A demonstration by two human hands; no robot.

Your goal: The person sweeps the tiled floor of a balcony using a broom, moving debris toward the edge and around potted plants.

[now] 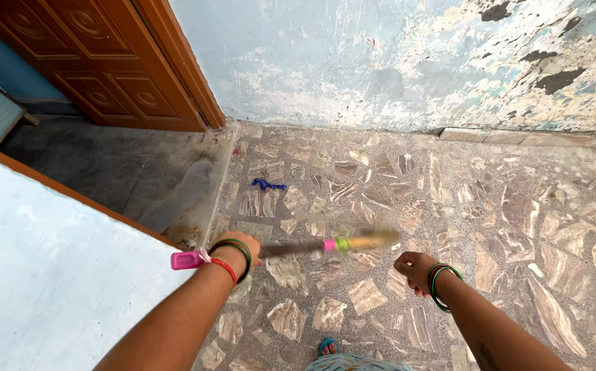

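Broom (pixel 325 245) rides low over the stone floor (pixel 518 206), my left hand (pixel 233 257) closed around its pink handle, my right hand (pixel 413 269) curled empty, and I judge short, flat strokes toward the blue scrap (pixel 268 184) work best.

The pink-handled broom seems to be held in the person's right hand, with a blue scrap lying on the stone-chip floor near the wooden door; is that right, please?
Not quite: the head view shows the pink-handled broom held in the left hand, while the right hand is closed and empty. The blue scrap does lie on the stone-chip floor near the wooden door.
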